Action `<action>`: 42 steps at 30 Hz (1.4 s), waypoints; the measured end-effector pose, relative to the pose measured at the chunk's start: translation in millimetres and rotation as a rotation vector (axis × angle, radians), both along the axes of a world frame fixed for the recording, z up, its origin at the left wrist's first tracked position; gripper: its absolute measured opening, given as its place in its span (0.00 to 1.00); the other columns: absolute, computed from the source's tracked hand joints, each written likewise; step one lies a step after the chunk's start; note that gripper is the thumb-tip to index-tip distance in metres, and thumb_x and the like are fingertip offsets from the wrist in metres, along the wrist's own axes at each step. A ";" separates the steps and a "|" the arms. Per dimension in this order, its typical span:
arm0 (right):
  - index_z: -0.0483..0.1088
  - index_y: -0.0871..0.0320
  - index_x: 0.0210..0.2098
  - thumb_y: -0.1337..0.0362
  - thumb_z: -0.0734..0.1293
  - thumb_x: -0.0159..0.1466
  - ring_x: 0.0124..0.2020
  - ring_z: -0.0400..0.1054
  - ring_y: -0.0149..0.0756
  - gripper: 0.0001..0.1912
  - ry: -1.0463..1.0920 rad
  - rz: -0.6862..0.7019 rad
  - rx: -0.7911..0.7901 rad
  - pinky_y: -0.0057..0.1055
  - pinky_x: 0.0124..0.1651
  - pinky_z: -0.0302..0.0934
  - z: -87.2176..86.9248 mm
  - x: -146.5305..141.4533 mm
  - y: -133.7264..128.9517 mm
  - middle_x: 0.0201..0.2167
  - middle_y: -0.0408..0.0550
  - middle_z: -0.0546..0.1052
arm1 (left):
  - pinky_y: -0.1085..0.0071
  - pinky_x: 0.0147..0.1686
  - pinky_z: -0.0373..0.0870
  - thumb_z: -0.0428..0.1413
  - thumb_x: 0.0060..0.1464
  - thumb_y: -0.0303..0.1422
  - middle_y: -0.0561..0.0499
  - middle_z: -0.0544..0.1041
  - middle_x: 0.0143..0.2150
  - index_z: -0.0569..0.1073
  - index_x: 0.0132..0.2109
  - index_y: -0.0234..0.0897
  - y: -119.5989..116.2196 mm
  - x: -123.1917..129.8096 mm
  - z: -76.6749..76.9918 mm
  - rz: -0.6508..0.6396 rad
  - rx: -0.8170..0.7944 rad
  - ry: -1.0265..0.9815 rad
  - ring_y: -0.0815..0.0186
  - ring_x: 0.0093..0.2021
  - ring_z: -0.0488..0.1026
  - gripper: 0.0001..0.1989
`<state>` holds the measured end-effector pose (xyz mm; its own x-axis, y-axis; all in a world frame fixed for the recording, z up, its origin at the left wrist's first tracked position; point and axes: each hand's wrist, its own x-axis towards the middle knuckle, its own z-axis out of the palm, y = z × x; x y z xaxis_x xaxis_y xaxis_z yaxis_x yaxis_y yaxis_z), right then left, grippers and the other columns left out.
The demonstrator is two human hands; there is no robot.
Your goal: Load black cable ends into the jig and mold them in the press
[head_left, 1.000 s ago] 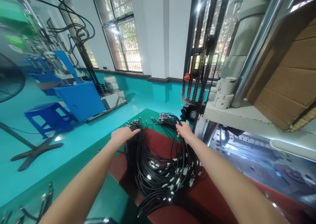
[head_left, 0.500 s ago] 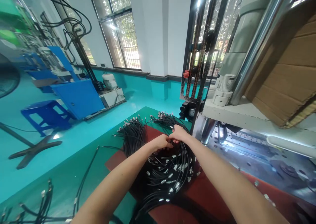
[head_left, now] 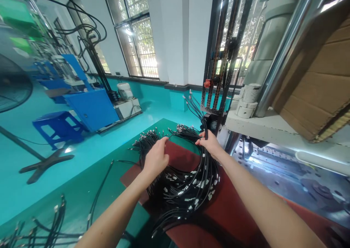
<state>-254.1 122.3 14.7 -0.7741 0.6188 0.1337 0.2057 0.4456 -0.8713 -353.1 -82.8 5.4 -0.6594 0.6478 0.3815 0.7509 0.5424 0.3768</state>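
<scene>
A large bundle of black cables (head_left: 188,186) with pale tags and metal ends lies curved in a U on a dark red sheet (head_left: 216,215). My right hand (head_left: 208,141) is wrapped round several of the cables at the right arm of the U; their free ends stick up above the fist. At the left arm, my left hand (head_left: 156,156) rests over the cables by their ends, fingers curled. What lies under its palm is hidden, so I cannot tell whether it grips any.
A green table (head_left: 109,197) carries the sheet, with more loose cables (head_left: 53,219) at lower left. To the right stand a machine's metal bed (head_left: 295,175) and a cardboard sheet (head_left: 314,73). A blue stool (head_left: 58,126) and a fan (head_left: 13,84) are at left.
My hands were together over the middle of the bundle. They have parted: the right lifted cable ends up and to the right, the left moved left onto the other side.
</scene>
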 end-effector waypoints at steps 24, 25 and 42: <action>0.68 0.58 0.44 0.75 0.57 0.57 0.42 0.64 0.41 0.17 -0.367 -0.146 0.568 0.31 0.42 0.58 2.5 -30.0 4.3 0.42 0.53 0.66 | 0.56 0.53 0.52 0.43 0.55 0.36 0.46 0.74 0.43 0.72 0.35 0.40 -27.9 -20.7 -50.8 -0.137 -0.210 0.213 0.58 0.53 0.64 0.13; 0.70 0.60 0.40 0.76 0.59 0.54 0.43 0.63 0.43 0.16 -0.406 -0.109 0.576 0.33 0.42 0.58 -0.8 -27.9 4.9 0.40 0.54 0.67 | 0.57 0.53 0.52 0.44 0.54 0.35 0.47 0.74 0.43 0.72 0.34 0.40 -29.9 -20.4 -50.5 -0.146 -0.219 0.218 0.58 0.53 0.64 0.12; 0.71 0.55 0.38 0.69 0.56 0.60 0.39 0.68 0.40 0.13 -0.565 0.147 0.621 0.33 0.42 0.59 17.3 276.3 -4.8 0.36 0.50 0.74 | 0.69 0.45 0.65 0.46 0.56 0.37 0.47 0.72 0.44 0.68 0.42 0.38 -32.4 55.2 -10.4 -0.557 0.002 0.135 0.65 0.45 0.68 0.11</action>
